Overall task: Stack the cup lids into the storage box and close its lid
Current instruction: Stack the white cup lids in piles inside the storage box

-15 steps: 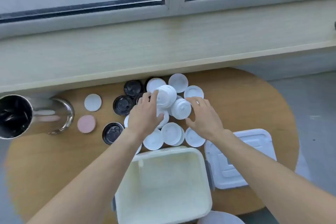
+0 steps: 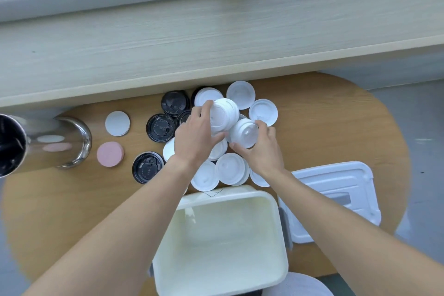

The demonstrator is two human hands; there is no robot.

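On the round wooden tabletop (image 2: 336,127), far left, a steel pot (image 2: 48,142) lies on its side, with a white disc (image 2: 117,123) and a pink disc (image 2: 110,153) just beside it. Black cup lids (image 2: 160,127) sit left of the hands, loose white cup lids (image 2: 240,94) are scattered around and under them, some overlapping. Left hand (image 2: 194,139) has its grip curled round a white lid stack (image 2: 223,114), tilted, held above the pile. Right hand (image 2: 262,151) grips a second white lid stack (image 2: 243,133), also tilted, touching the first. Storage box (image 2: 278,235), cream, open, sits near centre with nothing visible inside. Box lid (image 2: 336,175), white, lies flat just right of the box, partly hidden by the right forearm.
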